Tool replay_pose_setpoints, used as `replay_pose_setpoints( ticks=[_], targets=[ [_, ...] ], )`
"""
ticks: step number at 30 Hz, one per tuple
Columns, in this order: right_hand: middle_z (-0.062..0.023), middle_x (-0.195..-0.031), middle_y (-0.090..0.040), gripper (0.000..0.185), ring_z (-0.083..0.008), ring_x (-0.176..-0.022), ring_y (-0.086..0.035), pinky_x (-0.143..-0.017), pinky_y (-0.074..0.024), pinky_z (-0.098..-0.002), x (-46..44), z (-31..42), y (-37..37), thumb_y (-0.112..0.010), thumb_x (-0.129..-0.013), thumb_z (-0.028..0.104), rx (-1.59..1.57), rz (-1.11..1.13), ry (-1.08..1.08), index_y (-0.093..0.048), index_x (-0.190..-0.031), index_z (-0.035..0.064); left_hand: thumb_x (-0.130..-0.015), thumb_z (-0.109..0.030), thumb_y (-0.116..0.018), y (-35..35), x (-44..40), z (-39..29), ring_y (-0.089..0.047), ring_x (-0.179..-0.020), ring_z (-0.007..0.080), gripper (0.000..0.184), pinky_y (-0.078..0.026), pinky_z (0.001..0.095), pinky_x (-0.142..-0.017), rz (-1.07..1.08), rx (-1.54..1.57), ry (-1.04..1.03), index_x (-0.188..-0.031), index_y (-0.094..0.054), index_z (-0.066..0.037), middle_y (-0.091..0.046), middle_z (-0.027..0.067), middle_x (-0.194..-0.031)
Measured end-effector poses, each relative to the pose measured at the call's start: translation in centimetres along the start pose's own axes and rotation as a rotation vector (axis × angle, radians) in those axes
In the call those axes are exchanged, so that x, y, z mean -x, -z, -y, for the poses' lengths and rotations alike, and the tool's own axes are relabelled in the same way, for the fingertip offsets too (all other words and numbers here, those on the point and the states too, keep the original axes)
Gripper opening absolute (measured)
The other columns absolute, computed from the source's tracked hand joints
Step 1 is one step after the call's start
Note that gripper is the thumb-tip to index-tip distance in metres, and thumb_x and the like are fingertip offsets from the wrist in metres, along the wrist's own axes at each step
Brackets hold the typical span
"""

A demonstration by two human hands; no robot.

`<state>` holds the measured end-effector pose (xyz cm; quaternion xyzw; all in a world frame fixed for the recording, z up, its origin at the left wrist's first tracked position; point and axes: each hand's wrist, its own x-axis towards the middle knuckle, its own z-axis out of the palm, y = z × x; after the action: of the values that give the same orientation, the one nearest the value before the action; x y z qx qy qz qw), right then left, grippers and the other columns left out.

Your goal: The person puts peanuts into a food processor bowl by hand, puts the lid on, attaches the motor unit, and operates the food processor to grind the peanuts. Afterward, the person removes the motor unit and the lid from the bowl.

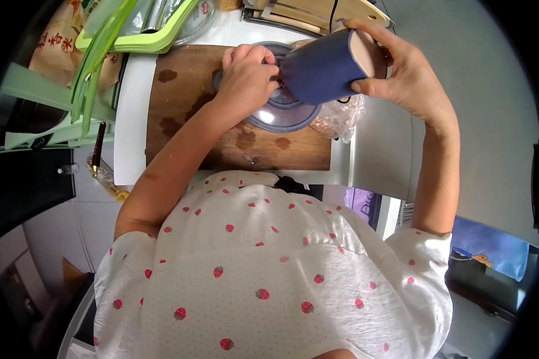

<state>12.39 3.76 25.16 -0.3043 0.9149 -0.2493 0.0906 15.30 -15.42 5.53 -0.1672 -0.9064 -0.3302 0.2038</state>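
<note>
My right hand (401,72) grips a dark blue cylindrical container (323,66) around its pale base end. The container is tipped over, its other end pointing left and down over a round see-through vessel with a grey-blue rim (284,122). Close to that lower end is my left hand (248,78), its fingers curled together; what they hold, if anything, is hidden. The vessel rests on a wooden cutting board (233,149) with dark wet patches. My left hand covers part of the vessel.
Green onions (99,60) hang over a light green tray (144,43) at upper left. A clear plastic bag (341,116) lies right of the board. Behind stands a rack with cutting boards (311,15). A brown paper bag (57,51) is at far left.
</note>
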Motion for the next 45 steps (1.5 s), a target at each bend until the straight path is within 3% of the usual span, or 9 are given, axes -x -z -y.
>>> replay_pose_setpoints(
  ticks=[7, 10, 12, 19, 26, 31, 34, 37, 45],
  targets=[
    [-0.0046, -0.096, -0.061, 0.072, -0.0164, -0.079, -0.056, -0.077, -0.0480, -0.0278, -0.8, 1.3, -0.5, -0.075, -0.055, 0.007, 0.039, 0.083, -0.046, -0.055, -0.124, 0.0117, -0.071, -0.013, -0.070, -0.2, 0.3, 0.2, -0.037, -0.121, 0.0278, 0.015, -0.023, 0.0424, -0.102, -0.070, -0.003, 0.024, -0.085, -0.069, -0.007, -0.049, 0.0062, -0.123],
    [-0.0124, -0.080, -0.067, 0.061, -0.0201, -0.067, -0.066, -0.071, -0.0524, -0.0296, -1.3, 1.9, -0.8, -0.070, -0.060, 0.007, 0.126, 0.079, 0.048, -0.053, -0.119, 0.0050, -0.072, -0.012, -0.068, -0.4, 0.5, 0.3, -0.034, -0.124, 0.0301, 0.013, -0.022, 0.0448, -0.104, -0.075, -0.028, 0.049, -0.085, -0.069, -0.007, -0.048, 0.0087, -0.127],
    [-0.0079, -0.096, -0.062, 0.071, -0.0198, -0.085, -0.060, -0.082, -0.0496, -0.0309, -1.7, 2.5, -0.7, -0.075, -0.057, 0.006, 0.175, 0.128, -0.072, -0.052, -0.125, 0.0105, -0.074, -0.013, -0.067, -0.4, 0.8, 0.5, -0.035, -0.124, 0.0319, 0.014, -0.025, 0.0445, -0.104, -0.148, 0.066, 0.097, -0.087, -0.069, -0.007, -0.048, 0.0098, -0.126],
    [-0.0090, -0.099, -0.062, 0.070, -0.0225, -0.091, -0.062, -0.088, -0.0499, -0.0324, -2.9, 4.0, -1.9, -0.074, -0.057, 0.005, 0.235, 0.142, 0.022, -0.052, -0.124, 0.0103, -0.080, -0.016, -0.062, 0.6, 3.0, 2.6, -0.046, -0.114, 0.0305, 0.040, -0.035, 0.0414, -0.099, -0.266, 0.040, 0.288, -0.119, -0.055, -0.007, -0.053, 0.0125, -0.120],
    [-0.0101, -0.102, -0.063, 0.072, -0.0230, -0.093, -0.062, -0.090, -0.0499, -0.0361, -3.4, 3.7, -2.8, -0.073, -0.058, 0.002, 0.204, 0.195, -0.071, -0.050, -0.126, 0.0120, -0.086, -0.023, -0.057, 0.3, 4.4, 3.0, -0.052, -0.108, 0.0309, 0.040, -0.038, 0.0388, -0.095, -0.186, 0.206, 0.420, -0.121, -0.053, -0.006, -0.055, 0.0153, -0.117],
    [-0.0133, -0.101, -0.064, 0.073, -0.0267, -0.085, -0.063, -0.080, -0.0527, -0.0352, -3.4, 2.7, -2.7, -0.076, -0.057, 0.003, 0.359, 0.173, 0.204, -0.050, -0.124, 0.0108, -0.087, -0.025, -0.057, -0.2, 4.5, 3.2, -0.058, -0.095, 0.0282, 0.040, -0.045, 0.0349, -0.083, -0.184, 0.401, 0.494, -0.122, -0.052, -0.006, -0.059, 0.0157, -0.114],
    [-0.0126, -0.112, -0.059, 0.078, -0.0299, -0.090, -0.061, -0.083, -0.0520, -0.0377, -3.5, 3.0, -2.3, -0.077, -0.055, 0.000, 0.314, 0.258, 0.175, -0.048, -0.126, 0.0133, -0.086, -0.025, -0.056, 0.3, 4.3, 2.8, -0.051, -0.111, 0.0332, 0.040, -0.038, 0.0400, -0.097, -0.142, 0.459, 0.526, -0.120, -0.052, -0.003, -0.057, 0.0163, -0.118],
    [-0.0130, -0.112, -0.058, 0.079, -0.0332, -0.090, -0.060, -0.084, -0.0515, -0.0379, -3.8, 3.0, -1.9, -0.075, -0.056, -0.002, 0.365, 0.302, 0.269, -0.047, -0.128, 0.0143, -0.087, -0.024, -0.057, 0.1, 4.4, 3.0, -0.059, -0.098, 0.0280, 0.040, -0.045, 0.0353, -0.084, -0.161, 0.399, 0.496, -0.122, -0.052, -0.006, -0.060, 0.0160, -0.112],
    [-0.0144, -0.112, -0.058, 0.081, -0.0359, -0.090, -0.059, -0.083, -0.0496, -0.0399, -3.3, 3.9, -2.9, -0.076, -0.055, 0.000, 0.489, 0.242, 0.348, -0.045, -0.129, 0.0149, -0.086, -0.024, -0.058, -0.5, 4.5, 3.3, -0.053, -0.112, 0.0315, 0.048, -0.040, 0.0379, -0.095, -0.186, 0.449, 0.474, -0.128, -0.046, -0.004, -0.056, 0.0156, -0.122]
  ],
)
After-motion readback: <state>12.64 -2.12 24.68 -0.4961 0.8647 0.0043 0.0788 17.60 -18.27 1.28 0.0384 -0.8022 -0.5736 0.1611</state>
